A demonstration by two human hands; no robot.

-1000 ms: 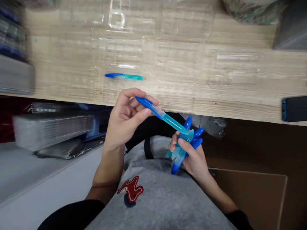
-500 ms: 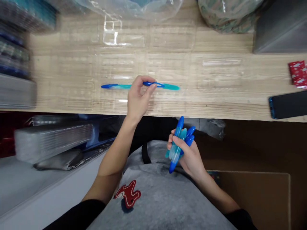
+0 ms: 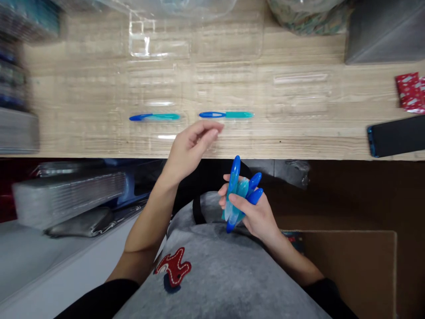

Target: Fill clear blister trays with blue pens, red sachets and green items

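Observation:
My left hand (image 3: 195, 148) hovers over the front of the table with its fingers loosely curved and nothing between them. Just beyond its fingertips, a blue and teal pen (image 3: 239, 115) with an oval opening in its blue end lies in a clear plastic tray (image 3: 229, 73). A second pen of the same colours (image 3: 166, 117) rests to the left in a neighbouring clear tray (image 3: 152, 82). Closer to my body, below the table edge, my right hand (image 3: 255, 212) grips a bunch of several such pens (image 3: 234, 175), their blue ends pointing various ways.
More clear trays (image 3: 300, 95) cover the wooden table (image 3: 305, 144). A phone (image 3: 396, 136) and a red patterned packet (image 3: 410, 91) lie at the right. A grey box (image 3: 385, 33) stands behind them. Stacked clear trays (image 3: 69, 186) sit below at left, an open cardboard box (image 3: 348, 266) at lower right.
My left hand has let go of the pen, which now lies in the tray, and has drawn back slightly towards me. My right hand still holds its bunch, shifted slightly left in view.

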